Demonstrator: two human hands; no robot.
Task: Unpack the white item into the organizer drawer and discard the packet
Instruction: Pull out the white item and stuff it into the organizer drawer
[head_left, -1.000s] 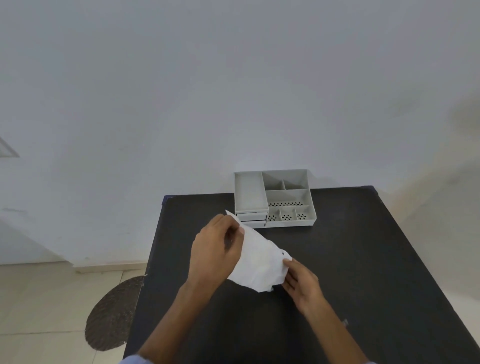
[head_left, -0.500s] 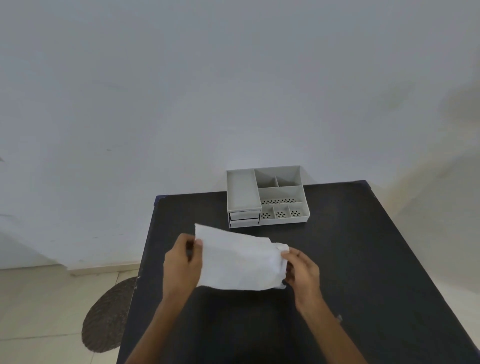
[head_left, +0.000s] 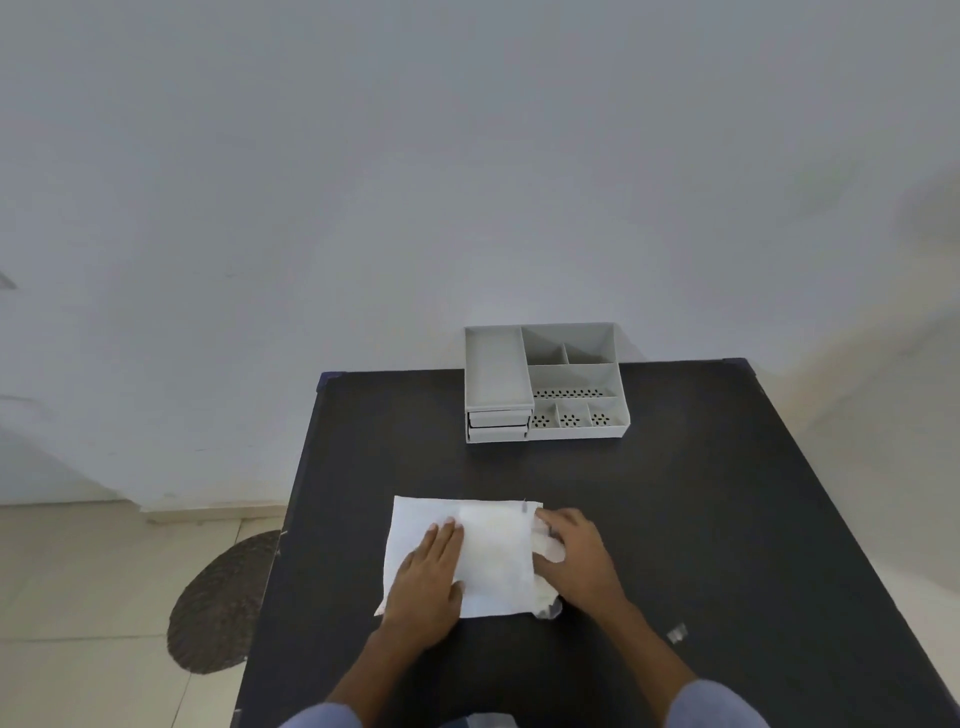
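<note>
The white item (head_left: 493, 551), a flat sheet-like piece, lies spread on the black table (head_left: 675, 519). My left hand (head_left: 428, 584) rests flat on its left half with the fingers extended. My right hand (head_left: 576, 558) sits at its right edge, where crumpled clear packet material (head_left: 550, 605) shows under the fingers. I cannot tell whether those fingers pinch it. The grey organizer (head_left: 545, 382) stands at the far edge of the table, with two small drawers (head_left: 497, 425) at its front left, both closed.
A small shiny scrap (head_left: 676, 633) lies on the table right of my right forearm. A dark round mat (head_left: 218, 603) lies on the tiled floor to the left of the table. A plain wall is behind.
The white item was held up between both hands; it now lies flat on the table. My left hand has gone from pinching its edge to pressing on it with a flat palm.
</note>
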